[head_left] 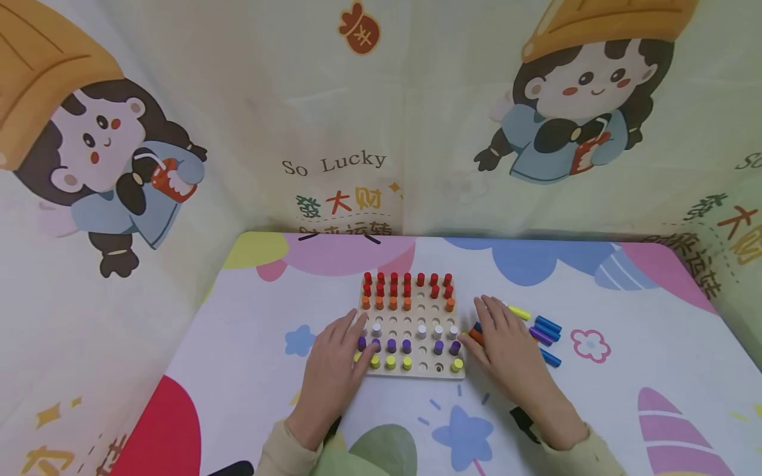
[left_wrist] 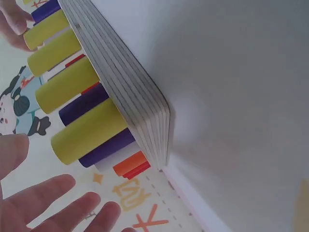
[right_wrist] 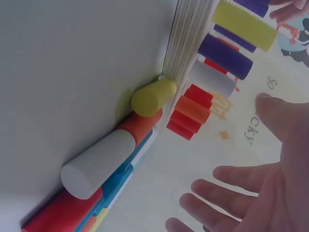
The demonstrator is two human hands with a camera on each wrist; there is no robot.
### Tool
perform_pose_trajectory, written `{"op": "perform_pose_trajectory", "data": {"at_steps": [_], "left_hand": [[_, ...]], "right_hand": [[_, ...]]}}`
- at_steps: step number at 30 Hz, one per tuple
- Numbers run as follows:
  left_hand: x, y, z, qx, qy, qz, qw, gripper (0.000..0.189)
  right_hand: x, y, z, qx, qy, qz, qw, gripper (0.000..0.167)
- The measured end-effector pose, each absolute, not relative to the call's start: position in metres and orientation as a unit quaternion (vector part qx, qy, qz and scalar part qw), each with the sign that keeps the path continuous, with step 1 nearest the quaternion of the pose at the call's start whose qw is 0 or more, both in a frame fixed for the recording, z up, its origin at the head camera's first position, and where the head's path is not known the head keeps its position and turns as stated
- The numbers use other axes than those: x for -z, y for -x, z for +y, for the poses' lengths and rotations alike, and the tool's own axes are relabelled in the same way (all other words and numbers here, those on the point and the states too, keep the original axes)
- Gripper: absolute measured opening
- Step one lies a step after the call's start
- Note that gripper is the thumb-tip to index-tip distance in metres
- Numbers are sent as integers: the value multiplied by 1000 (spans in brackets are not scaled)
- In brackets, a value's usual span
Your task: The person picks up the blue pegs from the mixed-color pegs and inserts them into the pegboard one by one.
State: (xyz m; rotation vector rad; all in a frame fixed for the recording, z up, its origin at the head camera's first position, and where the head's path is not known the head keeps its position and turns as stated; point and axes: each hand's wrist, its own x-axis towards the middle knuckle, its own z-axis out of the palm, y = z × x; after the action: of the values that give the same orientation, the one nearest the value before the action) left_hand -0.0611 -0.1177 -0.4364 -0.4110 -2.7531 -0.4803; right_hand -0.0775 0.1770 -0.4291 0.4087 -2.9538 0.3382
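A wooden peg board (head_left: 424,371) lies in the middle of the table. It holds rows of red pegs (head_left: 407,283), orange, white, purple and yellow pegs (head_left: 390,362), with several holes bare. My left hand (head_left: 342,350) lies flat at the board's front left corner, fingers straight beside the yellow pegs (left_wrist: 91,128) and holding nothing. My right hand (head_left: 497,337) rests flat just right of the board over loose pegs. The right wrist view shows a loose white peg (right_wrist: 99,162), a yellow peg (right_wrist: 152,96) and straight fingers (right_wrist: 231,179) gripping nothing.
More loose pegs lie right of my right hand: a yellow one (head_left: 519,312), two blue ones (head_left: 548,325) and a purple one (head_left: 540,336). A printed cartoon cloth covers the table (head_left: 625,370), and printed cloth walls (head_left: 178,132) enclose it at the back and sides.
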Motion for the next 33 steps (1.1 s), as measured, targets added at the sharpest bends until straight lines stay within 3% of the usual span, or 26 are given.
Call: {"op": "perform_pose_trajectory", "data": {"at_steps": [7,14,21,33], "left_hand": [[437,69,-121,237,119,-950,163,48],[434,74,-124,300,76,-944,112,48],[435,79,-127,353,22,-934,48,49],[440,90,-132,447,3,-894,24,45]], "right_hand": [[425,84,181,-129,-138,-978,86,70],[422,91,186,-149,-123,-979,69,65],[418,97,193,-154,-129,-975,90,54],[420,107,203,-161,-108,-980,55,41]]}}
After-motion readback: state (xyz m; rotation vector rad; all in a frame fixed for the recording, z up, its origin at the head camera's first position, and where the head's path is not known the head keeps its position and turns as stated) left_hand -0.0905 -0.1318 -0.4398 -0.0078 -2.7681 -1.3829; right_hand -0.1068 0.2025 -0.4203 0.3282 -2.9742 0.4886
